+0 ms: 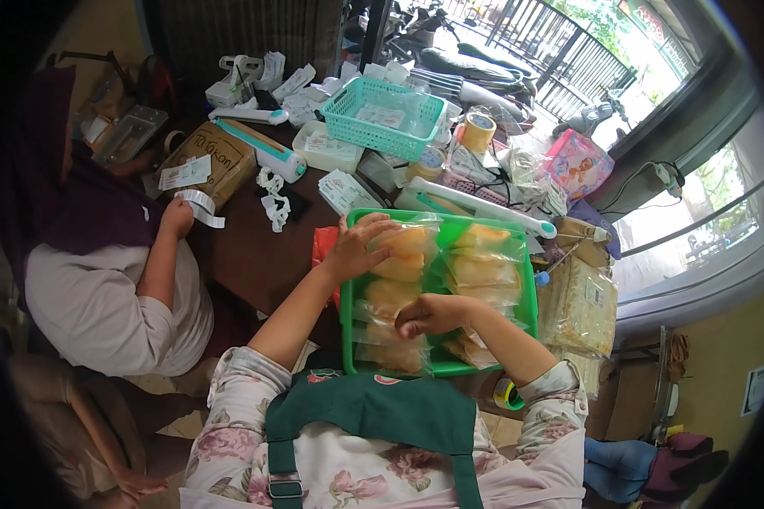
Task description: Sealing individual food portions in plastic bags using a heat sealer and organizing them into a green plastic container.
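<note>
In front of me stands a green plastic tray [530,299] with two rows of clear plastic packets holding yellowish-orange pieces of food. My left hand [358,248] reaches over the tray's far left rim. Its fingers are apart and lie by a packet [399,267] at the far end of the left row. Over the middle of the tray my right hand [435,315] is closed, fingers curled together, above the nearer packets [390,335] of the left row. Whatever it may hold is hidden. The right row [484,276] lies beyond my right hand and forearm.
At left a co-worker's hand [176,219] holds a strip of white labels beside a cardboard box [221,161]. Behind the tray are a white-and-turquoise bag sealer [475,208], a turquoise basket [382,114] and tape rolls [477,133]. Wrapped packs [579,305] stand at right.
</note>
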Available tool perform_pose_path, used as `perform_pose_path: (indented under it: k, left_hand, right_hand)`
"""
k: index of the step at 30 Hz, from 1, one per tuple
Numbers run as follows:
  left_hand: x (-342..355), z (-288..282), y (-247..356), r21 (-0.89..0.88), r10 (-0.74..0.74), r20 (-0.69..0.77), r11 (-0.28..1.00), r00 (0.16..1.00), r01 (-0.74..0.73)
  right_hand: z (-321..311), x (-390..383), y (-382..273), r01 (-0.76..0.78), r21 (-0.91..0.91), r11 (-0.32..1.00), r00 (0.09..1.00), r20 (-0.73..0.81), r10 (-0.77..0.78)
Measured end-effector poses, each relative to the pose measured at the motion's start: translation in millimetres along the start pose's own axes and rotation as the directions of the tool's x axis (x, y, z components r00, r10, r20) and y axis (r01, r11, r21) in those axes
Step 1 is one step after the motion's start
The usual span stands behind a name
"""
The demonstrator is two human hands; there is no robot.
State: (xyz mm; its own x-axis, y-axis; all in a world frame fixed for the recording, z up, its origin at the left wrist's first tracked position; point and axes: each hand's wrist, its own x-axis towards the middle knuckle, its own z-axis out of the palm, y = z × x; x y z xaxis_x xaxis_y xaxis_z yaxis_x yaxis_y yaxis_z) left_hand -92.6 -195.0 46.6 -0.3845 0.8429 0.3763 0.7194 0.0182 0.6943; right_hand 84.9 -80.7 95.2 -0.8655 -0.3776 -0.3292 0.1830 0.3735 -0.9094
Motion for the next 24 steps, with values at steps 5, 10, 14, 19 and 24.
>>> perform_pose_path:
  k: [5,10,14,19,24]
  left_hand:
    - [0,-1,2,0.012,0.001,0.009,1.000,1.000,-0.001]
    - [0,3,-3,0.017,0.005,0.008,1.000,1.000,-0.005]
    - [-1,1,-7,-0.005,0.004,0.053,1.000,0.999,-0.004]
    - [-2,-19,6,-0.016,0.042,0.232,0.999,0.972,-0.040]
    - [-4,-10,-7,0.042,-0.020,0.230,0.999,0.973,0.011]
  right_hand:
    - [4,10,-3,-0.272,-0.269,0.924,0.951,-0.222,0.216]
    - [11,15,14,-0.098,-0.825,0.556,0.948,-0.248,-0.200]
    - [6,22,12,-0.139,-0.871,0.472,0.899,-0.311,-0.310]
    - [-3,23,3,-0.410,-0.822,0.394,0.713,-0.559,-0.424]
    - [12,15,-26,-0.244,-0.894,0.375,0.710,-0.428,-0.559]
